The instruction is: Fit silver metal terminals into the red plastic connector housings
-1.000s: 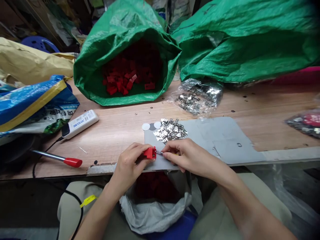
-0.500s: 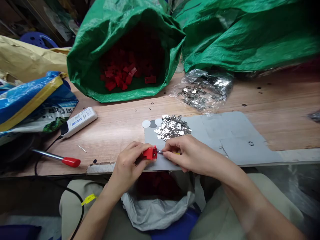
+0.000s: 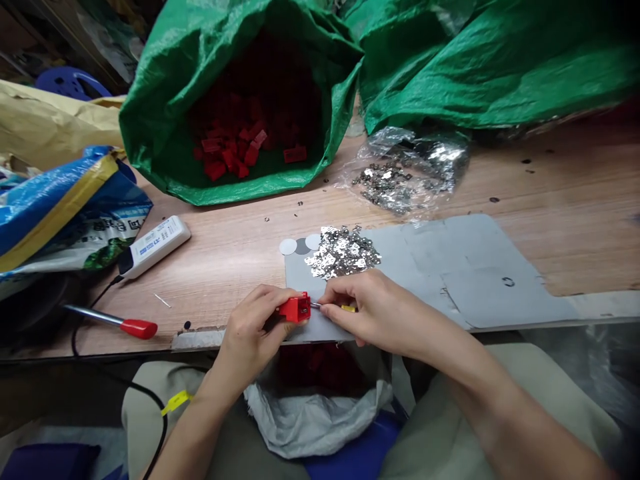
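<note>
A small red plastic housing (image 3: 296, 307) is pinched in my left hand (image 3: 257, 325), its open side turned to the right. My right hand (image 3: 361, 308) grips a thin metal-tipped tool (image 3: 315, 305); a bit of yellow shows under its fingers. The tool's tip is close to the housing's open side; whether they touch I cannot tell. Just beyond both hands, a pile of small shiny metal pieces (image 3: 342, 252) lies on the grey mat (image 3: 425, 267).
A green sack (image 3: 200, 190) of red parts lies behind, with another green sack (image 3: 480, 73) at right. Also there: a clear bag of metal pieces (image 3: 400, 177), a white power strip (image 3: 160, 245), a red-handled tool (image 3: 139, 328), and a white sack (image 3: 320, 427) below the table edge.
The red housing has turned slightly, showing more of its open side. Both hands remain close together with their grips kept. The camera view has shifted a little.
</note>
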`<state>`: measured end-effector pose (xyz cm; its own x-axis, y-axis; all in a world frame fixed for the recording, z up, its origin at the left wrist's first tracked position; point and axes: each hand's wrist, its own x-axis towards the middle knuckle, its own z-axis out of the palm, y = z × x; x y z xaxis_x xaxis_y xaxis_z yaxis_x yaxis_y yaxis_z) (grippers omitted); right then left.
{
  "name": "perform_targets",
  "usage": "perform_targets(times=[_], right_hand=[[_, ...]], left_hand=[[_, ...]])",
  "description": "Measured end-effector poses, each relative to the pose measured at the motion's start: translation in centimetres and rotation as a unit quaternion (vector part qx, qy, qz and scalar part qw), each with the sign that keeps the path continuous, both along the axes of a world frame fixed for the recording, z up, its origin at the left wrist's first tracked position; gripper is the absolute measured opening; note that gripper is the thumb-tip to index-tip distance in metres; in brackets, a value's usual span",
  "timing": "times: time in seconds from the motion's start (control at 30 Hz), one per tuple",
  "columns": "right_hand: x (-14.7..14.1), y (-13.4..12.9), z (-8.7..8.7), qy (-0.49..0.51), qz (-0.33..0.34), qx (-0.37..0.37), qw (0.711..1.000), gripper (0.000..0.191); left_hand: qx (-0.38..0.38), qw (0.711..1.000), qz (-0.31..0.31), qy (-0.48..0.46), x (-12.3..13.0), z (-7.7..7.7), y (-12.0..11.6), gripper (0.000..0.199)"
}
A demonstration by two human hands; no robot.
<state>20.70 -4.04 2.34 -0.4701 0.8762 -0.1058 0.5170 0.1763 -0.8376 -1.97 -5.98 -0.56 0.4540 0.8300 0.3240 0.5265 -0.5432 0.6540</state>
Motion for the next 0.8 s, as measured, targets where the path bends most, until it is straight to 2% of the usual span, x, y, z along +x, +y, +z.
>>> perform_targets(times=[0.63,0.7,0.8], right_hand=[[-1.7,-0.1,0.3,-0.084,-0.014,0.036,0.996,0.024],[-1.4,0.1,0.2,-0.05,-0.01,0.0,0.999,0.022],[-0.2,0.6,-0.3,0.036,0.017,-0.137,0.99,0.017]], left_hand=[[-0.007,1.0,-0.016,-0.002,0.2,-0.1,0.4,0.024],[-0.015,1.0,-0.017,-0.01,0.2,-0.1,0.4,0.023],[-0.042,0.999,-0.002,-0.029,0.1,-0.2,0.3,0.021]])
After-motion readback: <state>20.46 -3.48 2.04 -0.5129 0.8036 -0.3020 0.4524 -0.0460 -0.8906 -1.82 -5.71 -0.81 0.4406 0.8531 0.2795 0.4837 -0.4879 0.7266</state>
